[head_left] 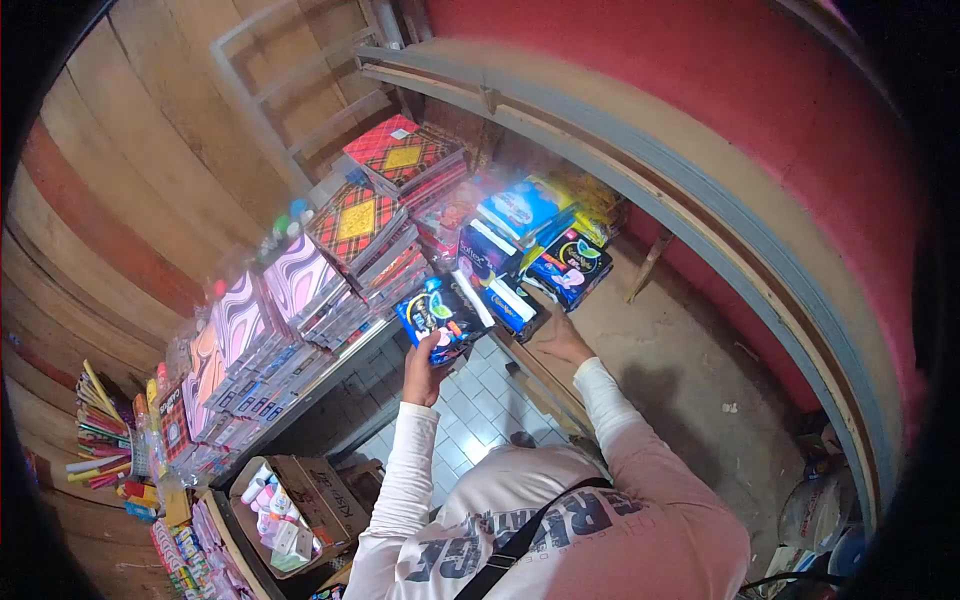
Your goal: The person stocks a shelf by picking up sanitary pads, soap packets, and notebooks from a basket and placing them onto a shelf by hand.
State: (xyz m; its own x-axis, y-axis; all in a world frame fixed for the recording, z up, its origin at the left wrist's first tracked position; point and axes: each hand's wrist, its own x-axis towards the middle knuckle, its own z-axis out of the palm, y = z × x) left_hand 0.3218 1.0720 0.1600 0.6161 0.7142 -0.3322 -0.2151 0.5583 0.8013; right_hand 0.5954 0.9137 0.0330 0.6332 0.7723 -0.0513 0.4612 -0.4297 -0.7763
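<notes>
My left hand (424, 368) grips a dark blue pack of sanitary pads (436, 318), its printed front turned up. My right hand (563, 340) is at the near end of a second pack of sanitary pads (513, 304), with thumb and fingers around its corner. Just beyond it lies another dark pack (570, 266) with a pink and green print. Behind these stand a purple Softex pack (487, 250) and a light blue pack (524, 207) on top of the pile. The right fingertips are partly hidden.
Plaid-covered books (358, 218) and swirl-patterned books (296, 277) are stacked along the shelf to the left. A cardboard box (318, 497) of small bottles stands lower left, near a holder of colored sticks (105, 440). A wooden rail (640, 165) runs along the red wall.
</notes>
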